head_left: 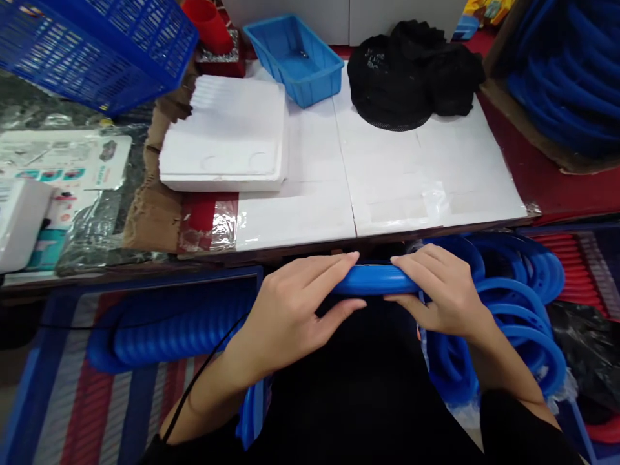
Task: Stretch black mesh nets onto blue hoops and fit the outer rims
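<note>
Both your hands closed around the smooth blue plastic curved piece (375, 280), held level just below the table's near edge. Your left hand (290, 310) wrapped its left end, fingers over the top and thumb beneath. Your right hand (438, 290) pinched the right end likewise, beside a stack of blue plastic rings (523, 303).

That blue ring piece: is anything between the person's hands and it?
Nothing visible. The left hand and right hand both already grip the blue ring piece directly, fingers wrapped over its top, just below the table edge.
</note>
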